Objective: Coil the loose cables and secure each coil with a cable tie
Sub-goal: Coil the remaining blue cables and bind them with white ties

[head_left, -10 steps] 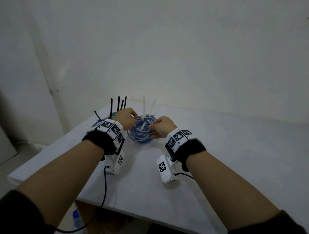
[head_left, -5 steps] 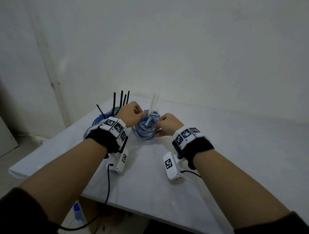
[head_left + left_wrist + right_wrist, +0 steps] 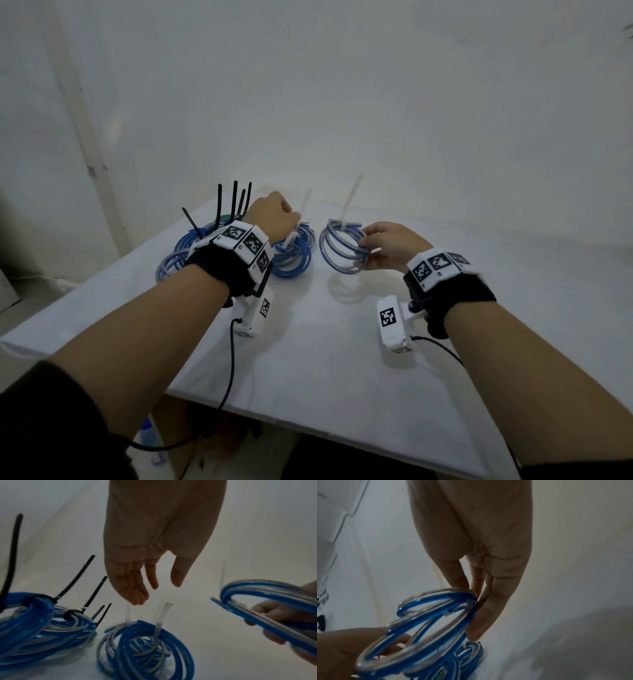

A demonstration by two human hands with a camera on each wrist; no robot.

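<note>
My right hand (image 3: 373, 246) pinches a small blue and clear cable coil (image 3: 339, 253) and holds it just above the table, its loops fanned apart. A white cable tie (image 3: 350, 202) sticks up from its far side. In the right wrist view my fingers (image 3: 476, 601) grip the coil (image 3: 428, 622) at its rim. My left hand (image 3: 274, 219) hovers over a second blue coil (image 3: 294, 260) lying on the table. In the left wrist view its fingers (image 3: 137, 599) hang straight, the tips at the clear tie tails (image 3: 161, 615) of that coil (image 3: 145, 649), holding nothing.
Larger blue coils (image 3: 191, 240) bound with black ties (image 3: 234, 202) lie at the table's far left corner. The white table (image 3: 308, 359) meets a white wall behind. Its left and front edges are close. A bottle (image 3: 147, 438) stands on the floor below.
Both hands were together on one blue bundle. My right hand has carried one coil off to the right and the left hand stays over the other coil.
</note>
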